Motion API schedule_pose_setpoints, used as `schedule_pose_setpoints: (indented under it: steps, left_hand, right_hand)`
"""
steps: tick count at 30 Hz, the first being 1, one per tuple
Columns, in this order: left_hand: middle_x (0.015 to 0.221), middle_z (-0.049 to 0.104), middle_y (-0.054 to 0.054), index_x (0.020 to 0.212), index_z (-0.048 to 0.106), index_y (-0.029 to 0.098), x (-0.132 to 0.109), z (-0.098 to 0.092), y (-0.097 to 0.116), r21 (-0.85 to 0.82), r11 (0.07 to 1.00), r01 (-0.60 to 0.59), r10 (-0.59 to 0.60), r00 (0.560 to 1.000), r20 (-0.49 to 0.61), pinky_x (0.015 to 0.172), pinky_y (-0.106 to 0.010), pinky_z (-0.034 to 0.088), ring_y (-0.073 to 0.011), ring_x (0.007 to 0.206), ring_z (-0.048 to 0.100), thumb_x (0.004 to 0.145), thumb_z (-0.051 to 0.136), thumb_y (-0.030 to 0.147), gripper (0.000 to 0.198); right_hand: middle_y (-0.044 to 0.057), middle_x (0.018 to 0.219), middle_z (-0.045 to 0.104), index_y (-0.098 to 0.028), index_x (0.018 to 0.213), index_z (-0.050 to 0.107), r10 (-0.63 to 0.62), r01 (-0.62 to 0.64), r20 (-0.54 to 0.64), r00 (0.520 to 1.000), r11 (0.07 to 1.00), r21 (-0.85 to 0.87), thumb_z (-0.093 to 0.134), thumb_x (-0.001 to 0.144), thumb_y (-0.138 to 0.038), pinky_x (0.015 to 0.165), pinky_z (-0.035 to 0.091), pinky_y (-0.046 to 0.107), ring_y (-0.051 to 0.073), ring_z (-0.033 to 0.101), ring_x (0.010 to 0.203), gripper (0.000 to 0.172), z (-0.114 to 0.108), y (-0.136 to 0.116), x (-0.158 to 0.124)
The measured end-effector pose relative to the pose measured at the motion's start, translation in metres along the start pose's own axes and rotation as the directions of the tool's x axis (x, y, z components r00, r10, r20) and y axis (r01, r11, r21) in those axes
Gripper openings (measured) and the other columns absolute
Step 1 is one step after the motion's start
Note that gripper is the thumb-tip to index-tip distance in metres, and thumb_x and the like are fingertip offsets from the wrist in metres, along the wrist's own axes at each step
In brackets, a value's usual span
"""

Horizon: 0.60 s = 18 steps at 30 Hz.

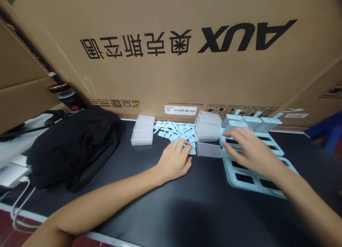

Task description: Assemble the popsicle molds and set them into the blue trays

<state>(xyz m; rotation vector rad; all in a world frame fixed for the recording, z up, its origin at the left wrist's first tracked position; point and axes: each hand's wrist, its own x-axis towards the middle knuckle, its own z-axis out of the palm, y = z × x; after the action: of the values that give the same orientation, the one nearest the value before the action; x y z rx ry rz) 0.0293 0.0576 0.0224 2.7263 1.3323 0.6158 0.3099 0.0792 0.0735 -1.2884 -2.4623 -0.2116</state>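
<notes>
My left hand [175, 160] rests at the near edge of a pile of flat light-blue ice-pop sticks [177, 128]. Its fingers bend down onto the sticks and its thumb stands apart; no stick shows lifted in it. Over a light-blue ice-pop mould frame [235, 180] with rectangular slots hovers my right hand [247, 149], slightly blurred. Its thumb and fingers are spread, with nothing visible between them. Just beyond its fingers, several ice-pop moulds with blue stick lids [252, 123] stand upright at the frame's far end.
Clear plastic mould cups lie in a left stack [143, 130] and a right stack [208, 125], with a single cup [209, 149] in front. A large cardboard box [160, 79] walls off the back. At left are a black bag [72, 143], a dark bottle [66, 95] and white cables [20, 211].
</notes>
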Motion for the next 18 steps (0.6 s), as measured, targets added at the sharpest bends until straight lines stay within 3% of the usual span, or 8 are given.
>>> schedule_pose_setpoints:
  steps: [3, 7, 14, 18]
  left_hand:
    - [0.118, 0.056, -0.010, 0.109, 0.061, 0.018, -0.001, -0.002, -0.006, 0.111, 0.994, 0.009, -0.009, 1.000, 0.001, 0.080, -0.042, 0.048, -0.0273, 0.102, 0.052, 0.093, 0.047, 0.033, 0.026]
    - [0.115, 0.059, -0.008, 0.103, 0.064, 0.020, -0.004, -0.005, -0.009, 0.132, 0.988, -0.080, 0.077, 0.997, 0.025, 0.077, -0.040, 0.043, -0.0255, 0.100, 0.052, 0.095, 0.045, 0.035, 0.026]
    - [0.107, 0.065, -0.005, 0.107, 0.067, 0.023, -0.006, -0.003, -0.007, -0.026, 0.975, -0.219, 0.220, 0.975, 0.040, 0.079, -0.038, 0.040, -0.0227, 0.099, 0.055, 0.096, 0.047, 0.037, 0.027]
    - [0.105, 0.068, -0.004, 0.110, 0.066, 0.024, -0.008, -0.003, -0.009, -0.189, 0.959, -0.210, 0.224, 0.973, 0.058, 0.083, -0.036, 0.042, -0.0208, 0.101, 0.057, 0.093, 0.052, 0.032, 0.024]
  right_hand:
    - [0.010, 0.114, 0.061, -0.019, 0.119, 0.056, -0.093, 0.089, 0.191, 0.977, 0.996, 0.028, 0.046, 0.097, -0.041, 0.089, 0.041, 0.041, 0.026, 0.052, 0.106, 0.033, 0.009, -0.018, -0.004]
    - [0.009, 0.110, 0.062, -0.021, 0.121, 0.057, -0.063, 0.048, 0.286, 0.956, 0.997, 0.062, 0.055, 0.092, -0.046, 0.086, 0.043, 0.042, 0.027, 0.054, 0.103, 0.039, 0.013, -0.031, -0.008]
    - [0.008, 0.114, 0.057, -0.022, 0.120, 0.056, -0.054, -0.031, 0.421, 0.905, 0.981, 0.193, 0.052, 0.090, -0.036, 0.081, 0.047, 0.036, 0.023, 0.059, 0.097, 0.033, 0.000, -0.044, -0.010]
    - [0.007, 0.108, 0.058, -0.022, 0.109, 0.058, -0.069, -0.035, 0.411, 0.909, 0.970, 0.242, 0.048, 0.092, -0.037, 0.078, 0.046, 0.034, 0.021, 0.058, 0.089, 0.024, -0.015, -0.045, -0.008]
